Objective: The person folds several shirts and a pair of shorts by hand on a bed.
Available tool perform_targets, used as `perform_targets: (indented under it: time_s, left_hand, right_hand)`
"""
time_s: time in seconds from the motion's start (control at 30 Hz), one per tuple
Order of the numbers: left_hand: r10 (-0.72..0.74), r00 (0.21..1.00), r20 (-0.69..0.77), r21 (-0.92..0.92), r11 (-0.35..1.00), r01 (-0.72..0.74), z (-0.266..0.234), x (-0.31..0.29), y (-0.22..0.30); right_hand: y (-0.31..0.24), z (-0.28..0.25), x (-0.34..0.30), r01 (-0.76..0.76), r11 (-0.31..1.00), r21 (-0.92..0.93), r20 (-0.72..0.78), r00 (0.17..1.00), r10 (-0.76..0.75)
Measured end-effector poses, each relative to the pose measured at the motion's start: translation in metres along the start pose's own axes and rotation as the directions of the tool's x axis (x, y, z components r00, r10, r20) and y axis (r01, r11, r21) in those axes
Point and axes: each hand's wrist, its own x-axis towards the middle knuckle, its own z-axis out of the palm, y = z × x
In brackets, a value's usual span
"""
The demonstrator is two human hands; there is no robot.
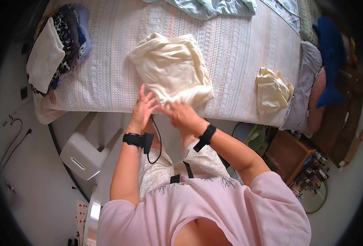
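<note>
A folded cream cloth (171, 67) lies on the bed's white quilted cover (107, 78), near its front edge. My left hand (142, 110) has its fingers spread and touches the cloth's lower left edge. My right hand (182, 115) presses on the cloth's lower corner, fingers closed over the fabric. Both wrists wear black bands, and a thin black cable hangs from the left one. A second, crumpled cream cloth (273, 91) lies further right on the bed.
A pile of folded dark and white clothes (56, 45) sits at the bed's left end. Pale blue fabric (212, 7) lies at the far side. A blue plush toy (331, 57) and pillows are at the right. A white stool (85, 151) stands below the bed.
</note>
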Motion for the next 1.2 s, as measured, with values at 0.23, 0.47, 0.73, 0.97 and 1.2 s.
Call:
perform_targets:
  time_s: [0.23, 0.47, 0.73, 0.97, 1.2]
  left_hand:
    - [0.216, 0.975, -0.057, 0.443, 0.880, -0.169, -0.026, 0.009, 0.055]
    - [0.535, 0.670, 0.515, 0.839, -0.154, -0.522, 0.033, 0.097, 0.106]
    - [0.312, 0.856, 0.413, 0.866, -0.425, -0.263, 0.043, 0.152, 0.130]
    - [0.304, 0.802, 0.514, 0.847, -0.033, -0.530, 0.074, 0.164, 0.166]
    - [0.331, 0.804, 0.494, 0.867, -0.262, -0.424, 0.079, 0.207, 0.145]
  right_hand:
    - [0.028, -0.015, -0.049, -0.321, 0.849, 0.420, -0.184, 0.886, 0.426]
    - [0.055, -0.005, -0.037, -0.465, 0.779, 0.421, -0.443, 0.644, 0.624]
    - [0.069, 0.023, -0.024, -0.573, 0.654, 0.494, -0.328, 0.574, 0.750]
    - [0.072, 0.009, -0.044, -0.383, 0.612, 0.692, -0.427, 0.468, 0.774]
    - [0.095, 0.021, -0.044, -0.430, 0.445, 0.786, -0.271, 0.406, 0.873]
